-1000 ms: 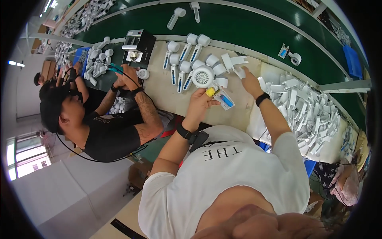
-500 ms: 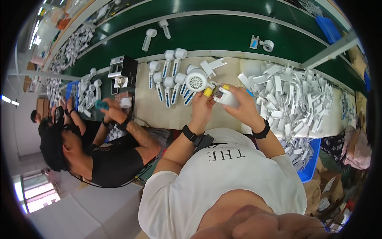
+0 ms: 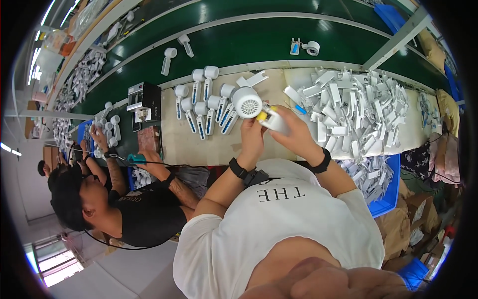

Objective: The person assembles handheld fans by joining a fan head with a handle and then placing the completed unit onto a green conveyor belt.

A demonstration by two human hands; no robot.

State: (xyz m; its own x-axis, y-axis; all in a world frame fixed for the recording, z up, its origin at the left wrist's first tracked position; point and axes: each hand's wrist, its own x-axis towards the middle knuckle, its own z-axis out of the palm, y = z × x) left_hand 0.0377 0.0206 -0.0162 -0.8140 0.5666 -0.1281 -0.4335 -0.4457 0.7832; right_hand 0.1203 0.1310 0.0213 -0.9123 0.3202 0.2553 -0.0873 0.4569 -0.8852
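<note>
Since the earlier frame the view has swung right, so the heap of white parts (image 3: 348, 112) now lies further inside the picture, and both hands have stayed together over the near edge of the bench (image 3: 209, 144). The left hand (image 3: 253, 135) and the right hand (image 3: 294, 130) are clamped on one small white handheld fan (image 3: 261, 110), its round grille head facing up, a yellow piece at its neck. Just beyond it, finished fans (image 3: 206, 104) lie in rows on the bench. At the left end, a co-worker's hand (image 3: 144, 162) holds a teal tool (image 3: 135, 159).
</note>
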